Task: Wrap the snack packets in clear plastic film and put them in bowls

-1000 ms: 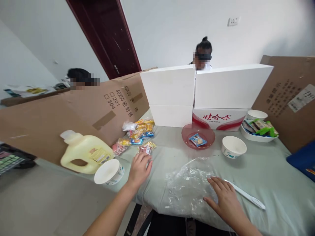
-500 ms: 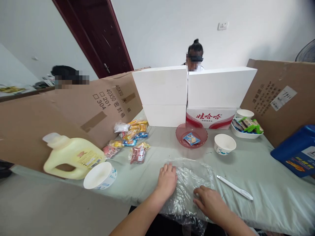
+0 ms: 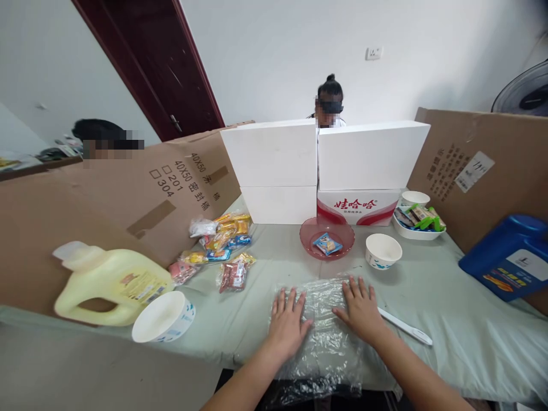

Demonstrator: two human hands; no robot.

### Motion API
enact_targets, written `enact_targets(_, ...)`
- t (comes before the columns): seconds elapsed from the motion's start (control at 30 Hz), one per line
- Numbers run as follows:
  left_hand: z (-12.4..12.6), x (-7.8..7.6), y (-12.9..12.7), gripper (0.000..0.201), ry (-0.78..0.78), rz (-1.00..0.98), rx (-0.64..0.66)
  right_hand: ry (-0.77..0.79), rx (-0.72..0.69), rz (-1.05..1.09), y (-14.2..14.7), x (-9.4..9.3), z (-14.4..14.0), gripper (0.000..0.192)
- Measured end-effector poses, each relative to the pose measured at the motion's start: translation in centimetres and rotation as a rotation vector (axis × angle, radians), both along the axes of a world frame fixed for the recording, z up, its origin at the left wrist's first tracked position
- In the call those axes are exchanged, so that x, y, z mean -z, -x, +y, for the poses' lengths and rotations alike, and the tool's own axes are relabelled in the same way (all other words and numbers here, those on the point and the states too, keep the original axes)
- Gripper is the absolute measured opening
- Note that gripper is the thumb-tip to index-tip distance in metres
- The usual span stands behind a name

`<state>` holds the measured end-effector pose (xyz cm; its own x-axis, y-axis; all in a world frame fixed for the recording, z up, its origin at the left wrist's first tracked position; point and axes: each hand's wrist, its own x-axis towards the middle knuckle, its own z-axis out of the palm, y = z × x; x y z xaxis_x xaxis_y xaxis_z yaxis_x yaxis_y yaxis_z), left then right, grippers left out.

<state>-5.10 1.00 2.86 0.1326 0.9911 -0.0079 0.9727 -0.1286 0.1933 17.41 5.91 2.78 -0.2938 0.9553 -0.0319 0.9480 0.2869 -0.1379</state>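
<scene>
A clear plastic bag [image 3: 321,342] lies crinkled on the cloth in front of me, its near end hanging over the table edge. My left hand [image 3: 286,322] rests flat on the bag's left side, fingers spread. On its right side lies my right hand [image 3: 359,305], also flat with fingers apart. Just beyond the bag is a translucent red plate [image 3: 306,242] bearing a small blue snack packet [image 3: 327,244]. A white utility knife [image 3: 406,326] lies right of my right hand, its far end partly behind that hand.
Several wrapped snacks [image 3: 233,274] lie left of the plate. Further left are a paper bowl [image 3: 165,319] and a yellow jug [image 3: 115,285]. At right are another paper bowl [image 3: 383,252], a white tray [image 3: 417,233] of packets and a blue jug [image 3: 509,257]. White boxes [image 3: 278,171] block the back.
The bag now lies flatter and more spread out. My right hand has moved forward, away from me, and its fingers have spread. My left hand's fingers have spread too. The camera view has shifted slightly.
</scene>
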Motion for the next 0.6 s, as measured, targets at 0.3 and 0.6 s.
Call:
enact_targets(0.3, 6.5, -0.1, 2.9, 0.057, -0.001, 0.051, -0.063, 0.021, -0.240, 0.069, 2.2, 1.0, 1.6, 0.076)
enact_targets(0.6, 0.3, -2.6, 4.2, 0.031, -0.143, -0.306, 0.274, 0.108, -0.574, 0.330, -0.7, -2.9, -2.7, 0.062)
